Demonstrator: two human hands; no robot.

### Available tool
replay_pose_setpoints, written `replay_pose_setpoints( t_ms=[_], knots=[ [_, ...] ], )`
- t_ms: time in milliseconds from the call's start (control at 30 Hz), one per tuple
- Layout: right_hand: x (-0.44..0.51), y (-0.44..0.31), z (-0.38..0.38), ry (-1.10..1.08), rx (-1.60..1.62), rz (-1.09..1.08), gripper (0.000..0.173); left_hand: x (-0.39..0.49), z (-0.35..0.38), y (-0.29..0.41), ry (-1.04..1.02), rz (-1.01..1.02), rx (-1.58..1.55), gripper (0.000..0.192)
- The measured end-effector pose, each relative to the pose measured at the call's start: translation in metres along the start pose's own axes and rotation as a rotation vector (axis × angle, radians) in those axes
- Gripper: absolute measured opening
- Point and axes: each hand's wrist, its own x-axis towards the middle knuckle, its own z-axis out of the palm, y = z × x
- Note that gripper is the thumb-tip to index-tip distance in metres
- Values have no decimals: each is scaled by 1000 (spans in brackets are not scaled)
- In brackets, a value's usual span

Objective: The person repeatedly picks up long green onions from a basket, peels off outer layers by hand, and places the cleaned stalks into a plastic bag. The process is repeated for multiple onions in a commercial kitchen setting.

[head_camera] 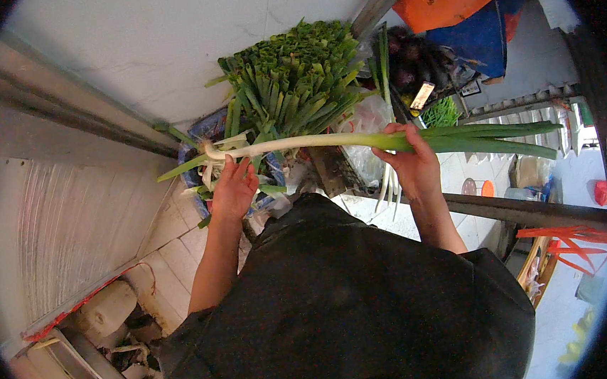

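Note:
A long green onion stretches level across the view. Its rooted white end points left and its green leaves point right. My right hand pinches it between thumb and fingers where the white stem turns green. Close to the root end, the fingertips of my left hand meet the near side of the stem; whether they grip it I cannot tell. Beneath that end sits a blue container with loose peelings and leaves. Behind the stem stands a dense bundle of trimmed green tops.
Beside the bundle, a clear plastic bag and several thin green onions lie near a crate of dark purple produce. A metal rail runs along the right. A ridged panel stands left, above a dustpan.

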Motion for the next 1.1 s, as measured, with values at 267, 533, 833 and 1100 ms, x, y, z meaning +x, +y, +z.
replay_pose_setpoints(
  t_ms=[267,533,833,1100],
  knots=[
    [4,-3,-15,-19,141,79,22,17,-4,-3,-246,103,341,20],
    [20,-69,-60,98,120,-98,25,5,-103,68,301,297,496,26],
    [4,-113,-72,117,-75,-108,29,-4,-153,108,452,345,824,30],
    [-8,-149,-88,215,-85,-355,34,-4,-183,123,742,353,1013,31]
  ],
)
